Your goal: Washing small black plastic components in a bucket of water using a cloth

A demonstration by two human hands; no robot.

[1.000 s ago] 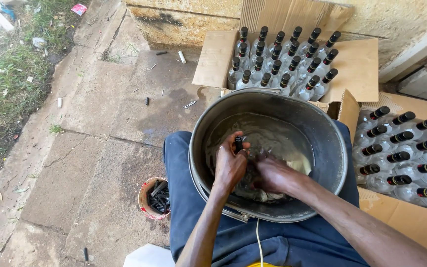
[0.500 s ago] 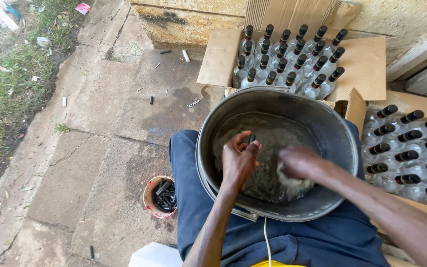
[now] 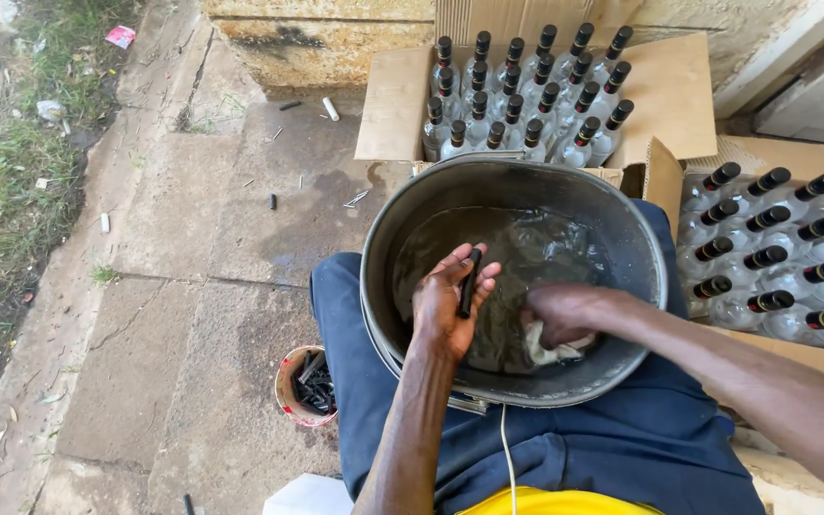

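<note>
Concrete underlies a water-filled basin (image 3: 383, 286), left hand (image 3: 445, 305) gripping a black tube (image 3: 469, 283), right hand (image 3: 560, 315) clenching a cloth (image 3: 555, 351).

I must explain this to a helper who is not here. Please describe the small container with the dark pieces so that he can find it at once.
Start at the large grey metal basin on the person's lap. Left of it, a small round cup stands on the concrete ground beside the blue-clad leg. It has a reddish rim and holds black pieces, unlike the cardboard boxes of bottles.

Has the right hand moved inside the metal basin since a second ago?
Yes. The right hand has shifted rightward and down toward the basin's near-right wall, away from the left hand.
</note>
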